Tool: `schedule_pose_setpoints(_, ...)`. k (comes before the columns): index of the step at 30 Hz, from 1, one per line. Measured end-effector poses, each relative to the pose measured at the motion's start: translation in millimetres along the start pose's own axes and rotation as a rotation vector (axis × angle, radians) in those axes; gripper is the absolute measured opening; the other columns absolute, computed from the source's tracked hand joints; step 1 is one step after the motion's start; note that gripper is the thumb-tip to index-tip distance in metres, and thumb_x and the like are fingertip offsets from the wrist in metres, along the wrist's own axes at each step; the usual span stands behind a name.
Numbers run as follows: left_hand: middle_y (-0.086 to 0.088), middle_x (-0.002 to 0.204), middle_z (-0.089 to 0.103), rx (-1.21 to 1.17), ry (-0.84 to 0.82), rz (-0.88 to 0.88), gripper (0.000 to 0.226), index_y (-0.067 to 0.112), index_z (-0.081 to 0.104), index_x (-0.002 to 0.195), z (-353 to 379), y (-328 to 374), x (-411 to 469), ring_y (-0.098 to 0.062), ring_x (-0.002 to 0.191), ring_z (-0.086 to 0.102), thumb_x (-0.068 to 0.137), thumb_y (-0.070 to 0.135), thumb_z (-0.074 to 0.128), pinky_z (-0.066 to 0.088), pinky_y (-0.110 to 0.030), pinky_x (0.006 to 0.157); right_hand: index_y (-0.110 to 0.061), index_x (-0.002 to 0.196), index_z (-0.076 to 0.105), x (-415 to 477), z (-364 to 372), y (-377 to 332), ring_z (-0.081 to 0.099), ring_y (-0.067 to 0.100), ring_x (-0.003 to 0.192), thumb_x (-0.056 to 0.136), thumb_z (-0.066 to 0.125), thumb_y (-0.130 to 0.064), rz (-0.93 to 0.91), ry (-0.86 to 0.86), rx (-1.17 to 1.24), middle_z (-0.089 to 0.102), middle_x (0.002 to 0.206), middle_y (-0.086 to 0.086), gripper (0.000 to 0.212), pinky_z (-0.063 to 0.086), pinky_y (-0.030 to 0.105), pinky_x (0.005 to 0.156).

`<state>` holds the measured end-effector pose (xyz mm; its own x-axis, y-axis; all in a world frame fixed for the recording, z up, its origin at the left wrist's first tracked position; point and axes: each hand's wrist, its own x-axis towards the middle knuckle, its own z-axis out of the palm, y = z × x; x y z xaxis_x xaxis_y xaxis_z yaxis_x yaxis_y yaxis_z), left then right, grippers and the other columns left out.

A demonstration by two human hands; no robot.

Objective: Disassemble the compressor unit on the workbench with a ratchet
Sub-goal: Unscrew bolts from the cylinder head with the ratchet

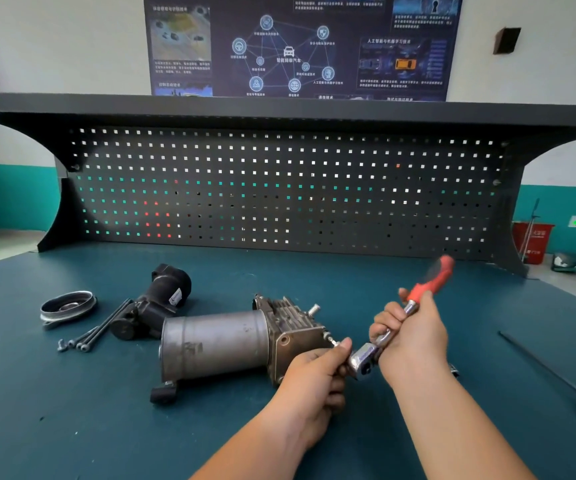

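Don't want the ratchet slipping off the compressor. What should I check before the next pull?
1. Right hand grips ratchet: ok.
2. Left hand pinches at the ratchet's head: ok.
3. Socket seated: cannot tell, fingers hide it.
4. Compressor clamped: not ok, no clamp shows; it lies loose on the bench.
5. Loose bolts out of the way: ok, left of the compressor.
6. Screwdriver clear of the handle's swing: ok, far right.

Right hand grips the ratchet; left hand pinches its head at the compressor.
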<state>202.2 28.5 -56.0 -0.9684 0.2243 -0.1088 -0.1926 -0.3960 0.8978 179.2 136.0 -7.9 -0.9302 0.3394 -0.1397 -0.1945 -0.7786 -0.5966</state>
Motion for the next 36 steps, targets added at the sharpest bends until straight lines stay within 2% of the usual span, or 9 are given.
schedule_pose_setpoints(2, 0.007, 0.048, 0.042, 0.013, 0.019, -0.021, 0.042, 0.019, 0.051, 0.049, 0, 0, 0, -0.002, 0.036, 0.023, 0.089, 0.022, 0.062, 0.016, -0.013, 0.034, -0.023, 0.073, 0.048, 0, -2, 2, 0.021, 0.005, 0.031, 0.096, 0.037, -0.045, 0.011, 0.02, 0.047, 0.027, 0.041, -0.01, 0.034, 0.021, 0.01, 0.035)
schedule_pose_setpoints(5, 0.008, 0.046, 0.04, 0.036, 0.034, -0.055, 0.039, 0.019, 0.049, 0.052, -1, 1, 1, -0.004, 0.036, 0.025, 0.088, 0.023, 0.063, 0.017, -0.014, 0.034, -0.022, 0.074, 0.048, -6, 3, 4, 0.019, 0.005, 0.032, 0.097, 0.037, -0.042, -0.103, -0.065, -0.026, 0.024, 0.042, -0.01, 0.032, 0.02, 0.012, 0.035)
schedule_pose_setpoints(12, 0.007, 0.05, 0.043, 0.099, -0.011, -0.034, 0.047, 0.02, 0.055, 0.043, 0, -3, 2, -0.005, 0.043, 0.037, 0.088, 0.032, 0.061, 0.026, -0.016, 0.041, -0.019, 0.083, 0.055, -26, 7, 19, 0.023, 0.005, 0.041, 0.093, 0.04, -0.037, -0.517, -0.488, -0.422, 0.029, 0.047, -0.011, 0.025, 0.021, 0.02, 0.042)
schedule_pose_setpoints(17, 0.004, 0.05, 0.042, 0.102, 0.003, 0.015, 0.03, 0.017, 0.051, 0.063, -3, -3, 2, -0.003, 0.038, 0.035, 0.093, 0.014, 0.054, 0.027, -0.016, 0.042, -0.019, 0.091, 0.059, -33, 5, 26, 0.036, 0.001, 0.045, 0.083, 0.048, -0.048, -0.676, -0.725, -0.659, 0.044, 0.051, -0.016, 0.032, 0.03, 0.01, 0.047)
schedule_pose_setpoints(21, 0.001, 0.056, 0.052, 0.134, 0.016, 0.047, 0.043, 0.018, 0.06, 0.048, -3, -4, 4, -0.007, 0.047, 0.042, 0.091, 0.019, 0.059, 0.027, -0.016, 0.041, -0.016, 0.086, 0.056, -31, 7, 21, 0.026, 0.003, 0.042, 0.092, 0.052, -0.039, -0.593, -0.581, -0.553, 0.034, 0.048, -0.01, 0.024, 0.019, 0.018, 0.044)
schedule_pose_setpoints(25, 0.005, 0.049, 0.053, 0.106, 0.011, 0.043, 0.038, 0.016, 0.063, 0.051, -3, -3, 4, -0.001, 0.039, 0.044, 0.089, 0.022, 0.062, 0.029, -0.013, 0.039, -0.019, 0.076, 0.049, -12, 8, 8, 0.019, 0.006, 0.036, 0.097, 0.042, -0.039, -0.267, -0.116, -0.23, 0.024, 0.042, -0.011, 0.03, 0.019, 0.019, 0.038)
schedule_pose_setpoints(28, 0.003, 0.055, 0.057, 0.109, 0.011, 0.019, 0.031, 0.017, 0.06, 0.059, -2, -3, 4, -0.002, 0.043, 0.046, 0.089, 0.024, 0.062, 0.029, -0.014, 0.041, -0.021, 0.071, 0.046, -2, 0, 4, 0.02, 0.006, 0.031, 0.095, 0.04, -0.047, -0.016, 0.104, 0.024, 0.025, 0.041, -0.01, 0.036, 0.019, 0.016, 0.037)
schedule_pose_setpoints(32, 0.001, 0.062, 0.051, 0.096, 0.027, -0.006, 0.025, 0.018, 0.056, 0.065, -2, -3, 6, -0.005, 0.048, 0.043, 0.089, 0.025, 0.062, 0.027, -0.015, 0.042, -0.022, 0.071, 0.046, -1, 0, 5, 0.021, 0.006, 0.03, 0.095, 0.04, -0.047, -0.035, 0.096, 0.043, 0.026, 0.039, -0.01, 0.035, 0.02, 0.014, 0.036)
schedule_pose_setpoints(36, 0.005, 0.052, 0.046, 0.046, 0.02, -0.009, 0.03, 0.02, 0.052, 0.06, -3, -5, 6, -0.005, 0.041, 0.042, 0.088, 0.023, 0.063, 0.028, -0.015, 0.04, -0.022, 0.076, 0.05, -13, 7, 11, 0.022, 0.006, 0.037, 0.096, 0.04, -0.039, -0.313, -0.133, -0.178, 0.026, 0.045, -0.011, 0.028, 0.024, 0.019, 0.037)
